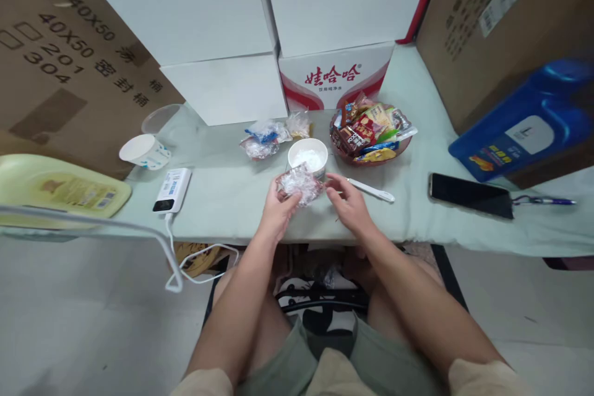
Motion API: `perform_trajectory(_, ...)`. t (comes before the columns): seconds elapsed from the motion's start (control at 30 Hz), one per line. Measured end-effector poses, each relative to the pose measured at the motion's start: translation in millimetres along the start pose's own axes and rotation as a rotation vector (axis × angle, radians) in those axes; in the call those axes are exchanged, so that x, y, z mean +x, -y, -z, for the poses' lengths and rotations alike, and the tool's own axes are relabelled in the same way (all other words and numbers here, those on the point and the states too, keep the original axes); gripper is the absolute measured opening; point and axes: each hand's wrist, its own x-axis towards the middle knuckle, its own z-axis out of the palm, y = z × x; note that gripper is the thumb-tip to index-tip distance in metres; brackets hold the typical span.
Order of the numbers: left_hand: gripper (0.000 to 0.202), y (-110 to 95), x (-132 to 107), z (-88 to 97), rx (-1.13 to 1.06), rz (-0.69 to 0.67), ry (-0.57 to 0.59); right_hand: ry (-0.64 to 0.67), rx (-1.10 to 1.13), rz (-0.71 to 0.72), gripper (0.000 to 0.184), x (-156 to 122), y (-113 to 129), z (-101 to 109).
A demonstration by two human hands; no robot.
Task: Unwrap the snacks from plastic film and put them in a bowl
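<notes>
My left hand (279, 207) and my right hand (347, 203) together grip a small clear plastic packet (299, 184) just above the table's front part. The left fingers curl under its left side; the right fingertips pinch its right edge. Right behind the packet stands a white paper bowl (308, 158) with white contents. A white pen-like stick (371, 189) lies just right of my right hand.
A red bowl of wrapped snacks (370, 132) sits behind to the right. More clear packets (264, 139) lie behind the white bowl. A power bank (172, 189), paper cup (143, 151), black phone (471, 195), blue jug (526, 124) and stacked boxes (335, 77) ring the table.
</notes>
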Motion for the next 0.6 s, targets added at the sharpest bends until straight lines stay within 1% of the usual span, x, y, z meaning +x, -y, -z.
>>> perform_trajectory(0.07,0.093,-3.2,4.3,6.0,-0.032,-0.043,-0.096,-0.069,-0.334,0.037,0.034,-0.5,-2.9,21.6)
perform_trajectory(0.1,0.096,-4.6,6.8,10.3,-0.044,-0.058,-0.129,-0.098,-0.518,0.023,0.033,-0.7,-5.1,32.3)
perform_trajectory(0.17,0.093,-6.6,11.9,20.3,-0.066,-0.071,-0.163,-0.100,-0.821,-0.069,0.037,-0.7,-9.7,50.3)
perform_trajectory(0.23,0.087,-7.0,15.7,30.4,-0.086,-0.078,-0.173,-0.049,-0.998,-0.182,0.039,-0.2,-12.3,62.2)
perform_trajectory(0.33,0.084,-4.5,17.5,43.6,-0.117,-0.097,-0.173,0.022,-1.084,-0.281,0.034,-0.4,-9.3,68.5)
perform_trajectory(0.4,0.085,-1.4,16.8,50.0,-0.125,-0.114,-0.175,0.057,-0.994,-0.300,0.032,-3.2,-3.0,66.0)
perform_trajectory(0.43,0.085,0.5,16.1,52.2,-0.113,-0.127,-0.173,0.084,-0.881,-0.295,0.032,-5.7,0.9,62.7)
perform_trajectory(0.53,0.083,6.9,14.0,52.6,0.008,-0.198,-0.124,0.184,-0.377,-0.235,0.036,-16.1,13.2,44.0)
perform_trajectory(0.6,0.079,11.4,12.8,48.0,0.108,-0.241,-0.058,0.206,-0.135,-0.178,0.043,-22.0,19.7,26.0)
